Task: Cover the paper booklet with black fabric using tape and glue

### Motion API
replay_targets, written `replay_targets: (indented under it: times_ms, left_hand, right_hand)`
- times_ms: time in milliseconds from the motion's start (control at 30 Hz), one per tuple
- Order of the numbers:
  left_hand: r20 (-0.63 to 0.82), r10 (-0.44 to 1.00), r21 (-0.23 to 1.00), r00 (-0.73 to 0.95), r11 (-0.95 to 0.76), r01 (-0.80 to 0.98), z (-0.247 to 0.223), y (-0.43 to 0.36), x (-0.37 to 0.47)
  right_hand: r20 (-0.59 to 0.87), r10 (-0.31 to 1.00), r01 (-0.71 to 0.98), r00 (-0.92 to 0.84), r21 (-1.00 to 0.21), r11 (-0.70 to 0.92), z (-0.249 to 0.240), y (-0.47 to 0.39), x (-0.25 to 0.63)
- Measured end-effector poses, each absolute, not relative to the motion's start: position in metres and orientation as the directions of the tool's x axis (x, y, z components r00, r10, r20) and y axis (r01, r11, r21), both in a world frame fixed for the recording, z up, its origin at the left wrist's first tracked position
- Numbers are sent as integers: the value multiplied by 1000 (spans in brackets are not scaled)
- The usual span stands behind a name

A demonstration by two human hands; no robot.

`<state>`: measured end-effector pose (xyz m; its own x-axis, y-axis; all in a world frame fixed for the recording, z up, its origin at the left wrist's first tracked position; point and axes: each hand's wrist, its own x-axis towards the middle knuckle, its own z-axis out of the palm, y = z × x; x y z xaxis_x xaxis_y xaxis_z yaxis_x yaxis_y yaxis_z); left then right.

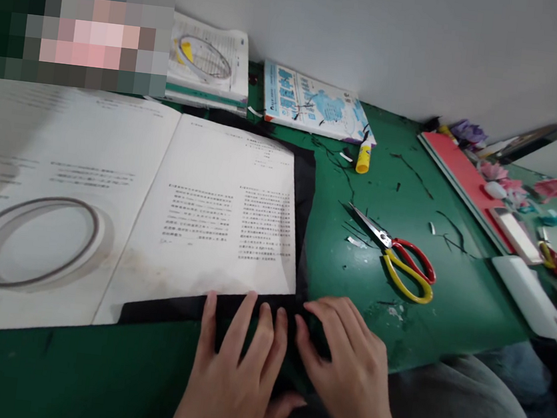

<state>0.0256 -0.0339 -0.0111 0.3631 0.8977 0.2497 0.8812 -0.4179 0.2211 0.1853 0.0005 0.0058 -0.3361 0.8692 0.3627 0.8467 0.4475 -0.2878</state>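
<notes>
Left-hand grip (240, 372) lies open, fingertips on the thin black sheet (161, 310) bordering an open white printed book (137, 233) on the green surface (468, 311). The sheet's near strip runs sideways, just ahead; the right hand (346, 347), nearer its corner, curls there, whether pinching I cannot tell.

Print in view, too blurred to read
Open book (227, 169): small lines of Chinese characters on 2 pages. Blue book (320, 106): large blue characters on its cover. Book pile (210, 57): fine lines on top.
</notes>
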Motion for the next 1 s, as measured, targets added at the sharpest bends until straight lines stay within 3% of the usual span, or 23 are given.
replay_targets:
  times_ms: [300,1000]
  left_hand:
    - [241,901,224,360,-412,883,-10,-35,25]
    - [195,926,240,324,-366,899,-7,-34,29]
  right_hand:
    - [381,862,811,-334,-350,469,5,3,186]
    - [389,915,866,-105,-417,277,-2,4,182]
